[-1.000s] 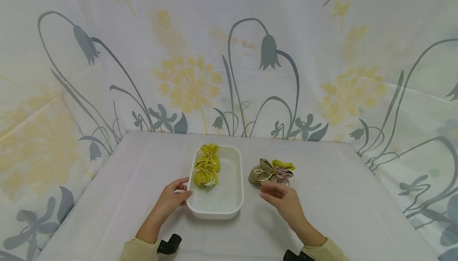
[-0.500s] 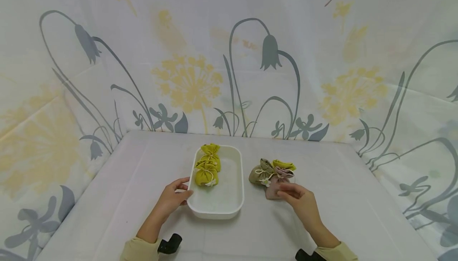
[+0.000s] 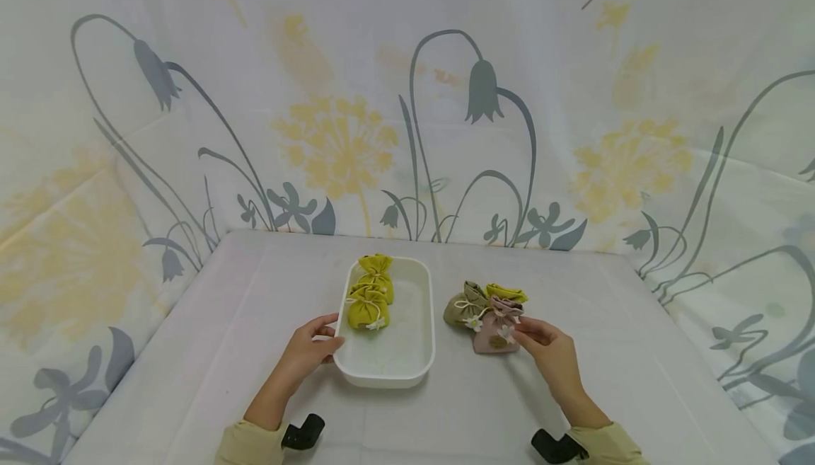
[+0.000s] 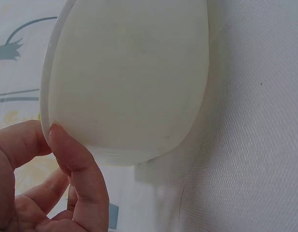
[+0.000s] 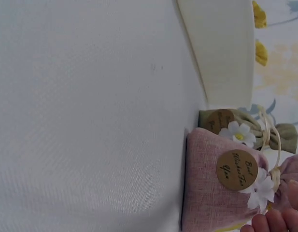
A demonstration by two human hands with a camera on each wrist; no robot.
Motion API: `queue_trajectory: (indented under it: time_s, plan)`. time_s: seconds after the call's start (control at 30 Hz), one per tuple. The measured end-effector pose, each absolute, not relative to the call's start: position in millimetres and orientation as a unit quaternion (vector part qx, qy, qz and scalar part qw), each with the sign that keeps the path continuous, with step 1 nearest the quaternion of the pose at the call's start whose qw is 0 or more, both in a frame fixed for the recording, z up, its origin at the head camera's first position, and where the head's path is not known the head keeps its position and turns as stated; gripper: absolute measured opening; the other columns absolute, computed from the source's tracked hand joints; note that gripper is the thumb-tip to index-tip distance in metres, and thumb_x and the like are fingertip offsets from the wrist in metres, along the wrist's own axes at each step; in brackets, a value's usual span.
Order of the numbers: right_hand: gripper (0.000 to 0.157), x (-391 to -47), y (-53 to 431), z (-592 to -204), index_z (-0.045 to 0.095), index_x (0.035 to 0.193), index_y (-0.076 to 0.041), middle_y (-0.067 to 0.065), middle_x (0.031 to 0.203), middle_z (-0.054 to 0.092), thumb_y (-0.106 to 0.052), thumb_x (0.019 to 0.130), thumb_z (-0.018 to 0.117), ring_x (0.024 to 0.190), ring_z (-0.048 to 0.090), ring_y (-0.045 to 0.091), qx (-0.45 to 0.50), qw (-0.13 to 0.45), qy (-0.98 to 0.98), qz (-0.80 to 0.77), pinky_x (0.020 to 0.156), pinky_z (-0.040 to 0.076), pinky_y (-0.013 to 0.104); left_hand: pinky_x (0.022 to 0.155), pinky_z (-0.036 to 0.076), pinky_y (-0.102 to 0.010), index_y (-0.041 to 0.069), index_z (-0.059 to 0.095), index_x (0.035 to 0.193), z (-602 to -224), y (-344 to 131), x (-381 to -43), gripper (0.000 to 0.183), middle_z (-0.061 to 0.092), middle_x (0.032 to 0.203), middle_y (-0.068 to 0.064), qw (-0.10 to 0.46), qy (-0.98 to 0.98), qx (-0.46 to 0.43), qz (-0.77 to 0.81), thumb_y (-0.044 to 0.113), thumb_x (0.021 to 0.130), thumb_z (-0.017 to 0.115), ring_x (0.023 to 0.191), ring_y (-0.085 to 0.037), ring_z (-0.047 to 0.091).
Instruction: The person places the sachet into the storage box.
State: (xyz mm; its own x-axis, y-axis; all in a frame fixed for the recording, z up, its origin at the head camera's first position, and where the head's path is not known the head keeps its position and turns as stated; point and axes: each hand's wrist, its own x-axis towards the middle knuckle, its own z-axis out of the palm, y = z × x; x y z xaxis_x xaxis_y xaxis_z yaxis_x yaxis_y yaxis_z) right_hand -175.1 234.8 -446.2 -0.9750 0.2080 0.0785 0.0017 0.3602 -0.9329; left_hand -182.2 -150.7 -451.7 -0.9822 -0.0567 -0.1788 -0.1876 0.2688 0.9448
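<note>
Because thumb and fingers of the left hand [image 3: 304, 352] pinch the near left rim of the white tray [image 3: 385, 383], it likely stays steady. The right hand [image 3: 552, 362] seems to pinch the narrow neck of the pink pouch [image 3: 487, 338], though its fingertips are partly hidden. That pouch stands on the table [image 3: 382, 426] beside an olive pouch [image 3: 455, 312], a yellow pouch [image 3: 509, 293] behind; in the tray, two yellow pouches [image 3: 367, 313] line the left wall.

Tray [image 3: 404, 341] and olive pouch [image 3: 458, 311] leave a narrow gap.

Left hand [image 3: 304, 352] pinching — right hand [image 3: 549, 360], fingers [image 5: 278, 222] curled.
</note>
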Motion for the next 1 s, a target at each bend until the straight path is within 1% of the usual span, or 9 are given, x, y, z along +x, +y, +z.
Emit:
queue_trajectory:
  time_s: [0.13,0.27,0.53,0.7,0.83,0.93,1.0]
  plan:
    - [0.040,-180,237,-445,0.061,0.117,0.003,0.017,0.108,0.064,-0.019,0.084,0.070,0.084,0.058,-0.002,-0.068,0.095,-0.825,0.553,0.071,0.047,0.015,0.063,0.053,-0.030,0.000,0.052,0.129,-452,-151,-182,0.046,0.051,0.098,-0.012,0.054,0.794,-0.078,0.601,0.003,0.084,0.064,0.075,-0.017,0.056]
    - [0.042,-186,240,-446,0.061,0.118,0.002,0.016,0.109,0.064,-0.021,0.084,0.070,0.084,0.056,-0.004,-0.080,0.090,-0.831,0.543,0.071,0.046,0.014,0.063,0.053,-0.029,0.000,0.052,0.129,-452,-151,-182,0.046,0.051,0.098,-0.012,0.055,0.795,-0.079,0.599,0.004,0.084,0.064,0.075,-0.017,0.056]
    - [0.042,-196,242,-451,0.061,0.118,0.001,0.015,0.111,0.063,-0.020,0.083,0.071,0.086,0.056,-0.004,-0.072,0.089,-0.828,0.548,0.072,0.047,0.016,0.063,0.053,-0.029,0.000,0.051,0.129,-451,-151,-182,0.046,0.050,0.098,-0.012,0.056,0.794,-0.080,0.600,0.004,0.085,0.064,0.076,-0.019,0.056]
    - [0.043,-200,241,-452,0.061,0.115,0.002,0.012,0.104,0.065,-0.020,0.081,0.074,0.085,0.058,-0.002,-0.071,0.089,-0.817,0.566,0.071,0.048,0.017,0.063,0.053,-0.029,0.000,0.051,0.129,-451,-151,-182,0.046,0.050,0.098,-0.012,0.059,0.794,-0.084,0.599,0.004,0.085,0.064,0.076,-0.018,0.055]
    - [0.043,-202,239,-452,0.058,0.112,0.005,0.004,0.097,0.065,-0.017,0.079,0.075,0.083,0.058,-0.001,-0.070,0.089,-0.803,0.585,0.071,0.048,0.016,0.063,0.053,-0.029,0.000,0.051,0.129,-451,-150,-182,0.046,0.050,0.098,-0.012,0.059,0.795,-0.083,0.598,0.005,0.085,0.064,0.075,-0.017,0.055]
    - [0.043,-203,238,-451,0.057,0.113,0.005,0.001,0.095,0.064,-0.015,0.079,0.074,0.084,0.058,0.000,-0.069,0.083,-0.794,0.598,0.072,0.048,0.017,0.063,0.053,-0.029,0.000,0.052,0.129,-451,-150,-182,0.046,0.051,0.097,-0.012,0.057,0.795,-0.081,0.598,0.004,0.085,0.064,0.075,-0.017,0.055]
    - [0.044,-205,237,-451,0.056,0.115,0.005,0.002,0.098,0.064,-0.015,0.080,0.074,0.084,0.058,0.000,-0.067,0.076,-0.792,0.602,0.073,0.048,0.017,0.063,0.052,-0.029,0.000,0.052,0.129,-450,-150,-182,0.046,0.050,0.097,-0.012,0.057,0.795,-0.081,0.598,0.004,0.085,0.064,0.075,-0.018,0.055]
